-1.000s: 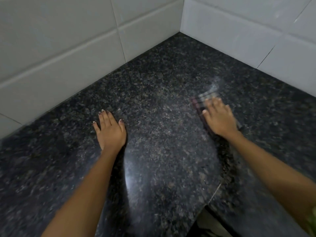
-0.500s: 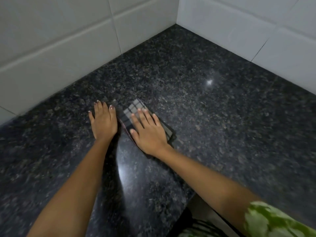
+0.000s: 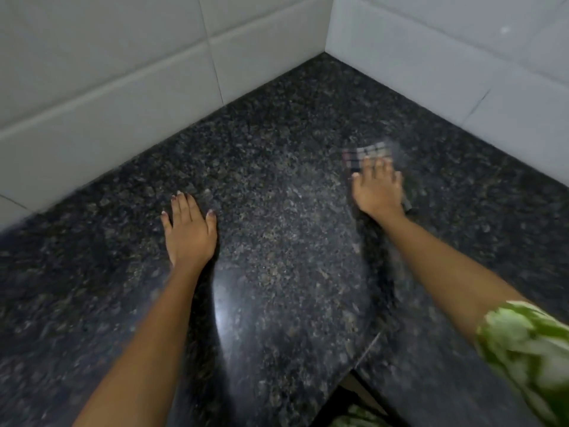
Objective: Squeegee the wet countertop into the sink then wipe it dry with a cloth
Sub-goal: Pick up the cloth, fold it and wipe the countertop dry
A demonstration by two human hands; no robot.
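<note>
A dark speckled granite countertop [image 3: 277,180] fills a corner between tiled walls. My right hand [image 3: 377,189] presses flat on a checked grey cloth [image 3: 365,155], which is blurred and lies on the stone right of centre, toward the right wall. The cloth sticks out beyond my fingertips and along the hand's right side. My left hand [image 3: 189,229] rests flat on the countertop at centre left, fingers together and pointing to the back wall, with nothing in it. No squeegee and no sink are in view.
White wall tiles [image 3: 123,72] run along the back left, and more tiles [image 3: 446,57] along the right; they meet in a corner at the top. The counter's front edge [image 3: 366,349] has an inner corner at the bottom, where my green patterned clothing [image 3: 529,349] shows.
My right hand has swept the cloth from beside my left hand back to the right, toward the right wall. My left hand has stayed planted in place.
</note>
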